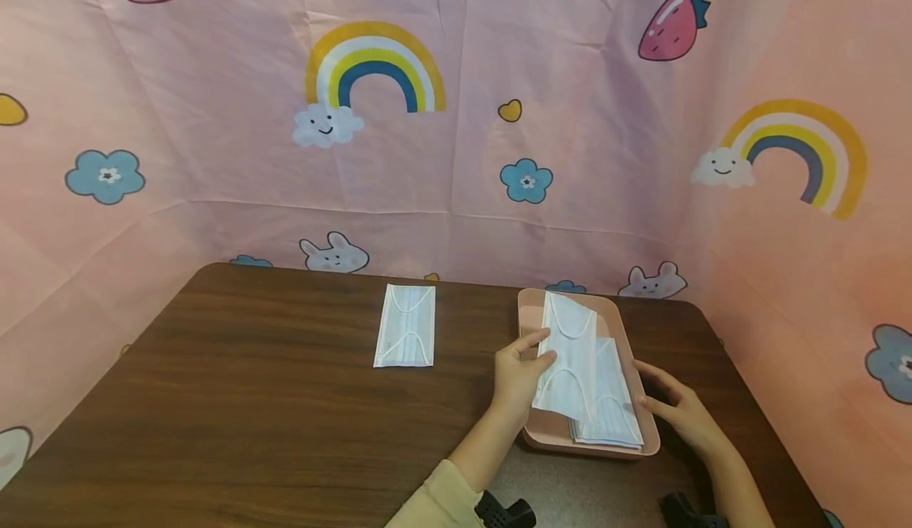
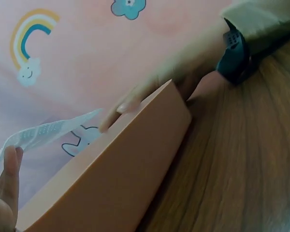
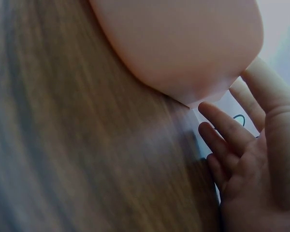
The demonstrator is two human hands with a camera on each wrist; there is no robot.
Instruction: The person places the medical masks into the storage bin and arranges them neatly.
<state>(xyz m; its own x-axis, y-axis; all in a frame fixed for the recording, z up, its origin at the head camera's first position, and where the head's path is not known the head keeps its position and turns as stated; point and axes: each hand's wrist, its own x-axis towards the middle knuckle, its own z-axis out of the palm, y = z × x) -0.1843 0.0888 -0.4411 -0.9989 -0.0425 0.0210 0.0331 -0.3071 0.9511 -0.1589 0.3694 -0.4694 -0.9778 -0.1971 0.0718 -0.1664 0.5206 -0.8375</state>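
In the head view, my left hand [image 1: 518, 370] pinches a pale blue face mask [image 1: 570, 346] by its left edge, above a pink tray [image 1: 529, 322]. More face masks [image 1: 618, 409] lie stacked inside the tray, partly covered by the held one. At the tray's right rim is my right hand [image 1: 685, 415], its thumb and forefinger touching the side. The right wrist view shows that hand's fingers [image 3: 227, 125] loosely spread beside the tray. From the left wrist, the held mask [image 2: 43, 133] appears raised over the tray wall [image 2: 130, 169].
Another face mask [image 1: 406, 326] lies flat on the brown wooden table [image 1: 285, 401], left of the tray near the back edge. A pink patterned cloth [image 1: 456, 156] hangs behind the table and along both sides.
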